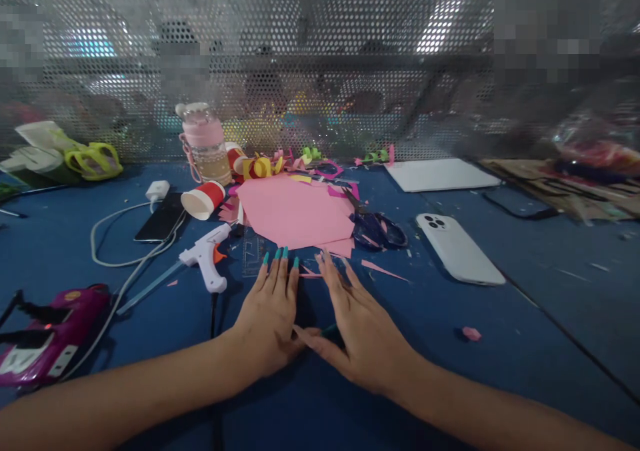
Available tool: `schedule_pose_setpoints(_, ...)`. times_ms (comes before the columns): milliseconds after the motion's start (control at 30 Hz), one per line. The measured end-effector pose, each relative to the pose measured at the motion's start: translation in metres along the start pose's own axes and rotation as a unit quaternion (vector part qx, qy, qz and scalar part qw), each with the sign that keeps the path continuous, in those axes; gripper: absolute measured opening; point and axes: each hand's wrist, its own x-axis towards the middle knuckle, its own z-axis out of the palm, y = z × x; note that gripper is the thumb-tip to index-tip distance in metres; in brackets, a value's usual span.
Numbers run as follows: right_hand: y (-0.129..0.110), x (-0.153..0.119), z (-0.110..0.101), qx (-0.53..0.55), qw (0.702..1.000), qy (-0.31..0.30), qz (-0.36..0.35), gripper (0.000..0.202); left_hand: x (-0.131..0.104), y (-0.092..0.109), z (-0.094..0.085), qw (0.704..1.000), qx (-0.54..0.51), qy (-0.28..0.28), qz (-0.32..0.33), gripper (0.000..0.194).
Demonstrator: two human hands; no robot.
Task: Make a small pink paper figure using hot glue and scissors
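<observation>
Showing the left hand (270, 314) and right hand (370, 334) palm down on a blue table (400, 298), with fingers open and slightly spread, holding nothing visible, and with overlapping thumbs. Pointing forward with both sets of fingers toward a large pink sheet (295, 211), just beyond the fingertips at the middle of the table, lying flat with its long axis running left to right. Reaching about equally near with each hand, the left to the sheet's lower edge, the right to a pink scrap (337, 247) below it; impossible to tell whether touching either. Resting against the sheet's right edge, blue-handled scissors (373, 230); lying left of the left hand, a white glue gun (203, 256) with its nozzle toward the sheet. Standing behind and to the left, a pink-topped clear bottle (205, 146), partly filled with brownish liquid. Lying on its side in front of the bottle, a red paper cup (203, 200), open toward the near left, with no contents visible. Lying to the right of the scissors, a white phone (459, 248).
</observation>
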Motion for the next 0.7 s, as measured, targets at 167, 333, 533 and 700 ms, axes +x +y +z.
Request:
schedule_pose_setpoints(167, 0.000, 0.001, 0.000, 0.016, 1.000, -0.013, -0.018, 0.091, -0.005, 0.003, -0.002, 1.000, 0.009, -0.018, 0.010, 0.076)
schedule_pose_setpoints(333, -0.009, -0.005, 0.000, 0.026, 0.999, -0.034, -0.011, 0.097, -0.011, 0.013, -0.007, 0.998, 0.015, -0.054, 0.014, 0.074)
schedule_pose_setpoints(533, -0.012, -0.010, 0.005, 0.024, 1.000, -0.018, -0.003, 0.100, -0.015, 0.015, -0.008, 0.998, -0.002, -0.067, 0.009, 0.076)
schedule_pose_setpoints(700, 0.004, 0.004, 0.011, 0.014, 0.999, -0.046, -0.001, 0.100, 0.000, 0.001, -0.005, 0.999, -0.018, -0.047, 0.013, 0.085)
